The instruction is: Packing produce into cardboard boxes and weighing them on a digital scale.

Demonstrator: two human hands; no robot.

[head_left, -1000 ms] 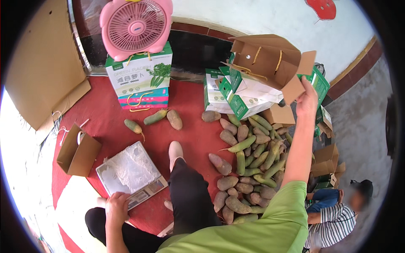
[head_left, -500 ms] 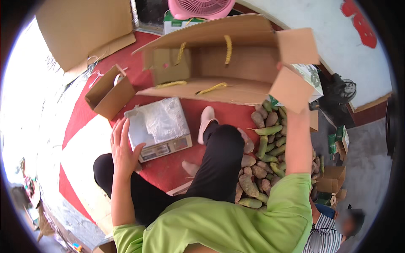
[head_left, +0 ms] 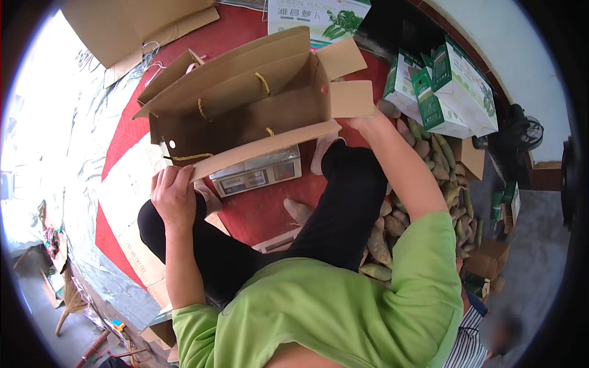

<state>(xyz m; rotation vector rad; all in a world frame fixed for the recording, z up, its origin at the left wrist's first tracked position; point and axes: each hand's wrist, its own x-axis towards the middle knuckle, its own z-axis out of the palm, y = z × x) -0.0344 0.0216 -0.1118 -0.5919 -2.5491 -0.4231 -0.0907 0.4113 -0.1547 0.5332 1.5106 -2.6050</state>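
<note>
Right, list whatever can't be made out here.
In the head view:
Most of the top of the scale: behind the box.
Most fingers of the right hand: behind a box flap.
Part of the vegetables: behind the right arm.
Part of the other person: cut off by the lower edge.

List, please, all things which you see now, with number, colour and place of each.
Held carton: 1, brown, centre
Scale: 1, grey, partly hidden by carton
Root vegetables: many, green and brownish, right
Printed boxes: several, white, green, top and upper right
Small cartons: several, brown, upper left and right
Cardboard sheet: 1, brown, upper left
Mat: 1, red, under scale
Fan: 1, black, right
Broom: 1, tan, lower left
Other person: 1, striped shirt, lower right
Shirt: 1, green, bottom centre
Trousers: 1, black, lower centre
Left grip: 1, bare, on near flap
Right grip: 1, bare, at right flaps, partly hidden
</note>
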